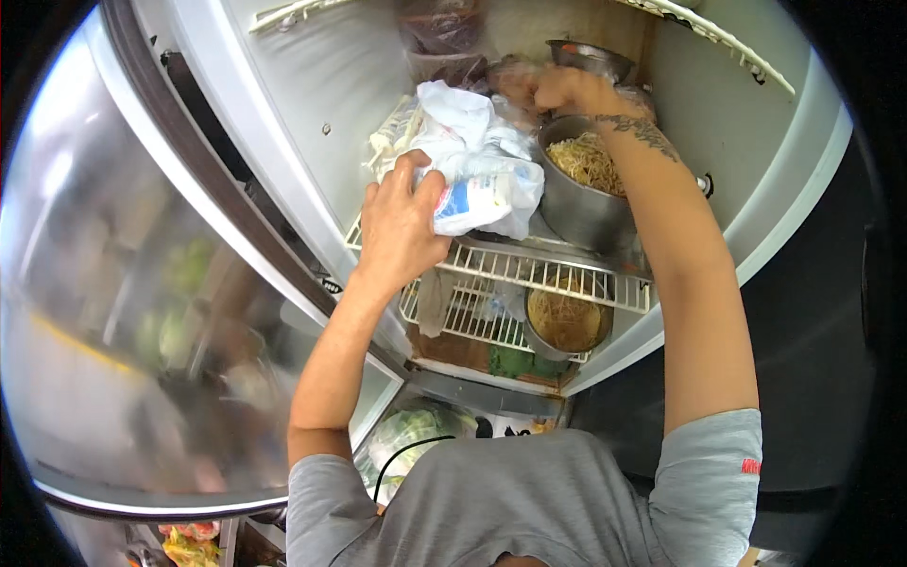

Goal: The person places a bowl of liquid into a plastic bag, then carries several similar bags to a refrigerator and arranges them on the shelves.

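Observation:
My left hand (404,220) grips the near left edge of a white plastic bag (489,191) with blue print, on the upper wire shelf (553,273) of an open refrigerator. My right hand (577,92) reaches to the back of that shelf, blurred, over a metal pot (588,212) of bean sprouts (588,163). Its fingers are near a blurred clear plastic bag (514,81) with brownish contents; whether they hold it cannot be told. Just behind this hand is a small metal bowl (592,57).
Dark containers in plastic wrap (443,35) stand at the back left. A lower wire shelf (475,305) bears another metal pot (569,319). The glass door (156,319) swings out at the left. A bag of green vegetables (411,439) lies below.

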The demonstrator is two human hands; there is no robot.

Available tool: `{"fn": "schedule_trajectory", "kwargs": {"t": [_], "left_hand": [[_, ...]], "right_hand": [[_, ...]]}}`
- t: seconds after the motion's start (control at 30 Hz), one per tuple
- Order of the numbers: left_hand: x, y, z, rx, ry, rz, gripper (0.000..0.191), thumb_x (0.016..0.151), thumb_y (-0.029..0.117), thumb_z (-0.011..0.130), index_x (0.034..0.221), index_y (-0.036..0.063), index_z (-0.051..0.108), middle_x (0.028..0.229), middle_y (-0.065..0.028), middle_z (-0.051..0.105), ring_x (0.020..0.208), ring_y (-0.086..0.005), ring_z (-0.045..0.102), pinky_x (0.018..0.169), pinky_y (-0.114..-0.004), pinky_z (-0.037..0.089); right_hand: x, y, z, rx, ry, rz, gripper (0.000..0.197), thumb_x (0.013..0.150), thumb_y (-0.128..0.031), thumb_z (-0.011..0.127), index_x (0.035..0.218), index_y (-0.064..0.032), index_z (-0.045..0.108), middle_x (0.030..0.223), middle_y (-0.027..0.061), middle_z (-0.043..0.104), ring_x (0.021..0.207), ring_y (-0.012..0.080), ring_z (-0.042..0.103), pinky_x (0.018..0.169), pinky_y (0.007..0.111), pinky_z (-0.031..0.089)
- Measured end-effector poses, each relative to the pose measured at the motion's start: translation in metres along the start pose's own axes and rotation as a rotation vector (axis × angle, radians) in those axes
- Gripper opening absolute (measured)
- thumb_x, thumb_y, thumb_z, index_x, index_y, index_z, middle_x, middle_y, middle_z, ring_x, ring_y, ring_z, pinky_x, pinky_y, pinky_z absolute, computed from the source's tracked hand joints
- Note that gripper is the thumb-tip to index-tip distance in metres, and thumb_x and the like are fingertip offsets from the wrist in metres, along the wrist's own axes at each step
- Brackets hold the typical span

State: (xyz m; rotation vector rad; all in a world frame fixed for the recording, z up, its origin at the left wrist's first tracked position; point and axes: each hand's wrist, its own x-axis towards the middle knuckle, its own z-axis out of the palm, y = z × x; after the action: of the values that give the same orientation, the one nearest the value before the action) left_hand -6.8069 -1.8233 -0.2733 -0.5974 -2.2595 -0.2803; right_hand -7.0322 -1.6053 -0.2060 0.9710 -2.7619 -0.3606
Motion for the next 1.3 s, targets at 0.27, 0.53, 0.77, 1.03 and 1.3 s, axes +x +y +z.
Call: {"fn": "schedule_trajectory", "kwargs": {"t": [0.27, 0.53, 0.77, 1.03, 1.3], "left_hand": [[-0.039, 0.031, -0.013, -0.007, 0.011, -0.094, 0.039, 0.051, 0.002, 0.067, 0.087, 0.005, 0.055, 0.103, -0.0166, 0.047, 0.084, -0.0342, 0.05, 0.07, -0.041, 0.039], [-0.081, 0.039, -0.001, -0.098, -0.016, -0.163, 0.059, 0.047, -0.001, 0.068, 0.103, 0.0046, 0.05, 0.108, -0.0174, 0.044, 0.101, -0.0361, 0.043, 0.085, -0.042, 0.035], [-0.111, 0.019, -0.007, -0.106, 0.269, -0.232, 0.101, 0.043, 0.014, 0.084, 0.129, 0.0072, 0.032, 0.13, -0.0231, 0.03, 0.126, -0.041, 0.026, 0.1, -0.047, 0.025], [-0.184, 0.006, -0.015, 0.122, 0.094, -0.348, 0.082, 0.05, 0.022, 0.082, 0.119, -0.0008, 0.044, 0.114, -0.0225, 0.048, 0.105, -0.037, 0.044, 0.089, -0.048, 0.032], [-0.263, -0.001, -0.002, -0.33, 0.172, -0.733, 0.04, 0.068, 0.011, 0.067, 0.103, 0.0019, 0.05, 0.101, -0.0134, 0.053, 0.094, -0.0254, 0.05, 0.08, -0.038, 0.039]], "right_hand": [[-0.047, -0.059, -0.041, 0.652, 0.068, -0.082, 0.059, 0.08, -0.047, 0.057, 0.123, -0.0068, 0.051, 0.121, 0.0139, 0.055, 0.111, 0.0271, 0.052, 0.095, 0.035, 0.039], [-0.084, -0.173, -0.023, 0.691, 0.4, 0.106, 0.065, 0.072, -0.042, 0.062, 0.117, 0.0018, 0.048, 0.107, 0.0256, 0.058, 0.101, 0.038, 0.055, 0.086, 0.039, 0.044], [-0.086, -0.227, -0.03, 0.996, 0.843, -0.204, 0.024, 0.057, -0.008, 0.066, 0.072, -0.0046, 0.047, 0.063, 0.0144, 0.052, 0.06, 0.0321, 0.053, 0.055, 0.038, 0.04], [-0.107, -0.329, -0.025, 1.334, 0.629, -0.609, 0.02, 0.054, -0.003, 0.059, 0.062, -0.0049, 0.041, 0.058, 0.0101, 0.043, 0.057, 0.03, 0.045, 0.052, 0.037, 0.035], [-0.14, -0.375, 0.036, 1.5, 0.439, -0.607, 0.02, 0.056, 0.0, 0.056, 0.062, -0.0046, 0.037, 0.059, 0.0091, 0.042, 0.058, 0.0295, 0.044, 0.054, 0.037, 0.034]]}}
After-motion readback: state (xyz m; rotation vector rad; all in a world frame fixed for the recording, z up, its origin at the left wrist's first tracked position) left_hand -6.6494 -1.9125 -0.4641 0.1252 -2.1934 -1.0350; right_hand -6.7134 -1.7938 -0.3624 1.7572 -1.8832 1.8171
